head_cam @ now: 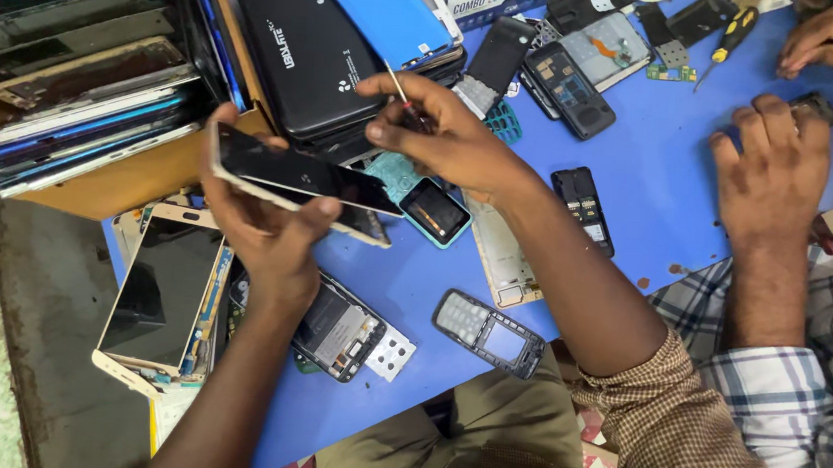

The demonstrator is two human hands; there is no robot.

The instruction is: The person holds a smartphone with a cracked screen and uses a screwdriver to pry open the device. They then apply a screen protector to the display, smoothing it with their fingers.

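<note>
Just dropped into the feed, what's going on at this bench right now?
The person's left hand holds a dark-screened smartphone up over the blue table. Their right hand pinches a thin metal tool just above the phone. Opened phones, back covers and small keypad handsets lie scattered below, and a box of stacked phone screens stands at the left. A co-worker in a plaid sleeve rests a hand on the table to the right.

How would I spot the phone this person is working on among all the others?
Start at the blue table. Just above its left end, the left hand grips a slim smartphone. It alone is lifted off the table, dark glass up, while the right hand pinches a thin tool beside it.
</note>
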